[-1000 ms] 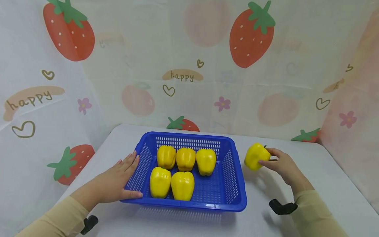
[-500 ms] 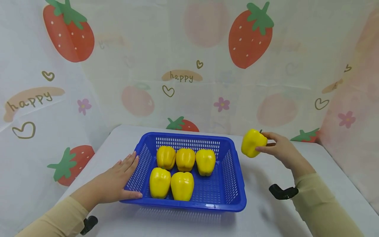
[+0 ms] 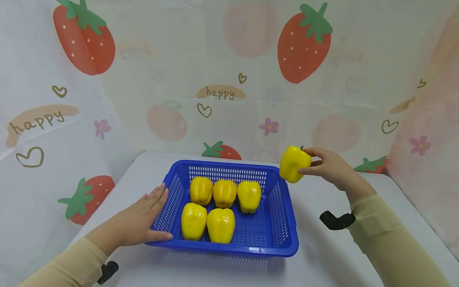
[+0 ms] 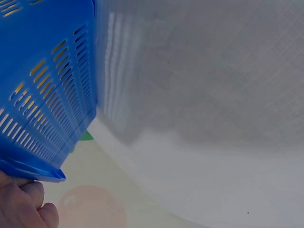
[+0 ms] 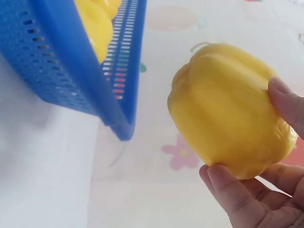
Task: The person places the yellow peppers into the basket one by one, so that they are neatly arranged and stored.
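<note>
A yellow bell pepper (image 3: 294,163) with a short green stem is held in my right hand (image 3: 331,169), raised at the far right corner of the blue plastic basket (image 3: 247,249). In the right wrist view, thumb and fingertips grip the pepper (image 5: 228,109) from opposite sides, beside the basket rim (image 5: 116,124). My left hand (image 3: 134,223) rests on the left rim with fairly straight fingers, its thumb reaching over the near left corner. Inside the basket several yellow bell peppers (image 3: 224,193) stand in two rows, the back row (image 3: 249,196) longer than the front (image 3: 221,225).
The basket stands on a white tabletop (image 3: 315,255). A cloth backdrop (image 3: 229,52) printed with strawberries, hearts and flowers rises behind the table and at both sides. A black wrist mount (image 3: 337,220) sticks out from the right sleeve, another (image 3: 107,272) from the left.
My right hand has lifted the bell pepper from low beside the basket and carried it up and left, to the basket's far right corner. The left hand and basket have stayed put.
</note>
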`<state>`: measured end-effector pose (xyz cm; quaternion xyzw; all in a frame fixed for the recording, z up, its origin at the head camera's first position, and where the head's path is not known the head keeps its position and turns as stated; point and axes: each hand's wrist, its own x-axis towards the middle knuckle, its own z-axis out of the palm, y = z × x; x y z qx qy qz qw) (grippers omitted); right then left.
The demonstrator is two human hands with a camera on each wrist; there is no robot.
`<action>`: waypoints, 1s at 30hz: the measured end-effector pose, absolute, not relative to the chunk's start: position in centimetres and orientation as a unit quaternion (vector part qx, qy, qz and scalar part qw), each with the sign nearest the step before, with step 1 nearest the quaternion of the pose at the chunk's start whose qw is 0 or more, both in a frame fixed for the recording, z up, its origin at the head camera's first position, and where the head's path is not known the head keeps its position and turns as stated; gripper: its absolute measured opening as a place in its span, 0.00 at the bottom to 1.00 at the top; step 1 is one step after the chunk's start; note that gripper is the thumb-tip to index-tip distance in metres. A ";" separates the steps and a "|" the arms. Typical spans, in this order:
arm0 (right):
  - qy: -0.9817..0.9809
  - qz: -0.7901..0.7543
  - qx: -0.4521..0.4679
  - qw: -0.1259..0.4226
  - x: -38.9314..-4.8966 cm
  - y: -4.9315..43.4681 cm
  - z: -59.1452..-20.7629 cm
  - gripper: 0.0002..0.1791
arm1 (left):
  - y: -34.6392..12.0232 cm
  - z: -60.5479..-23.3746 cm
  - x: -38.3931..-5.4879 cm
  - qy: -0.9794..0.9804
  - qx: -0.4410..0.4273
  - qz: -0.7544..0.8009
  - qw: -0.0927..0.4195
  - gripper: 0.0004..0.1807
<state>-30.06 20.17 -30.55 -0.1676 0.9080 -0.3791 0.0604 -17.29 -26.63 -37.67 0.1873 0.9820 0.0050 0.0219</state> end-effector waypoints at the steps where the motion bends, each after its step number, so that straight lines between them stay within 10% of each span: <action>1: 0.908 -0.377 -0.174 0.062 -30.1 19.9 -30.4 0.46 | -26.6 -37.7 -17.3 0.982 0.187 0.006 0.022 0.61; 30: 0.879 -0.345 -0.270 0.189 -29.7 12.1 -30.7 0.35 | -26.7 -38.0 -17.5 0.983 0.180 0.011 0.033 0.62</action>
